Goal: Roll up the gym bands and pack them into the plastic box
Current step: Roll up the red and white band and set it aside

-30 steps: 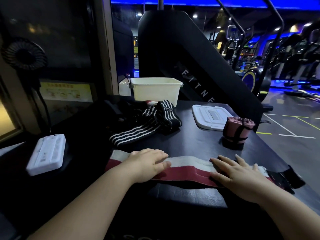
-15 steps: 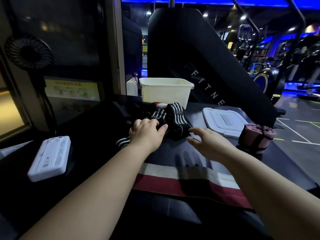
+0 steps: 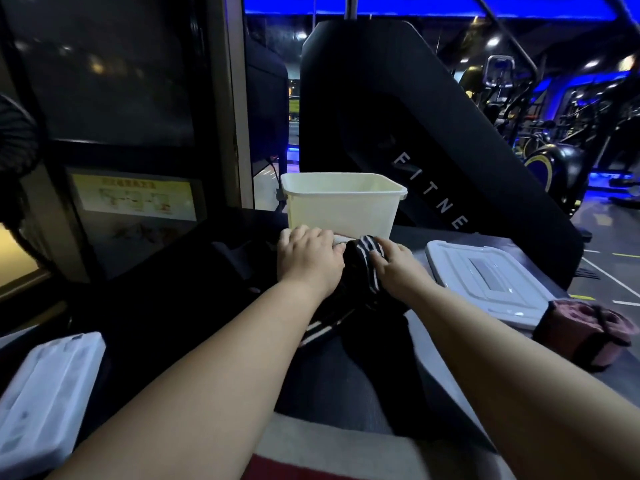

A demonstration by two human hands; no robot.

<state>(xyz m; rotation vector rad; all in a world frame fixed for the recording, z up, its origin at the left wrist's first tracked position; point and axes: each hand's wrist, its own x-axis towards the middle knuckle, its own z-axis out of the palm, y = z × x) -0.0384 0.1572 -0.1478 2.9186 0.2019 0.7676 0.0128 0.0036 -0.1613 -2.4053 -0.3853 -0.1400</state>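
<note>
A cream plastic box [image 3: 341, 209] stands open at the back of the dark table. Just in front of it lies a heap of black-and-white striped bands [image 3: 363, 271]. My left hand [image 3: 308, 259] lies on the heap's left side with its fingers curled over a light band end. My right hand [image 3: 394, 268] grips the striped band on the heap's right side. A rolled pink band [image 3: 585, 332] tied with a black strap stands at the right. A red-and-white band [image 3: 311, 455] lies flat at the near edge, between my forearms.
The box's white lid [image 3: 485, 278] lies flat to the right of the heap. A white flat case [image 3: 41, 400] sits at the near left. A black fitness machine [image 3: 433, 133] rises behind the box. A glass door and a poster stand at the left.
Both hands left the flat red-and-white band and reached forward to the striped heap in front of the box. The view has moved closer to the box.
</note>
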